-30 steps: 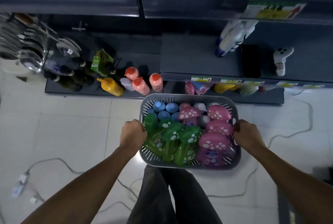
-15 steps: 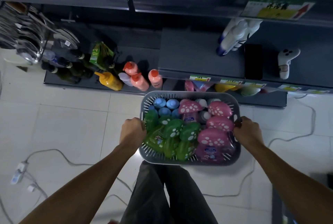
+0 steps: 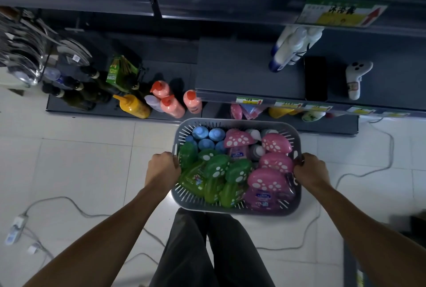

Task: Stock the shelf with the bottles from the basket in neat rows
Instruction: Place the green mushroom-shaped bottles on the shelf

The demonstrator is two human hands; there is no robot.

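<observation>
A person holds a grey basket in front of their legs, just at 6 o'clock from the dark shelf. The left hand is closed tight on the basket's 9 o'clock rim, and the right hand is closed tight on its 3 o'clock rim. Green bottles, pink bottles and blue bottles fill the basket.

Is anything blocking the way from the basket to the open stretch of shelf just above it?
Nothing visible does. The basket, held by left hand and right hand, sits just before the shelf, whose near-left stretch is bare; white bottles stand farther right.
</observation>
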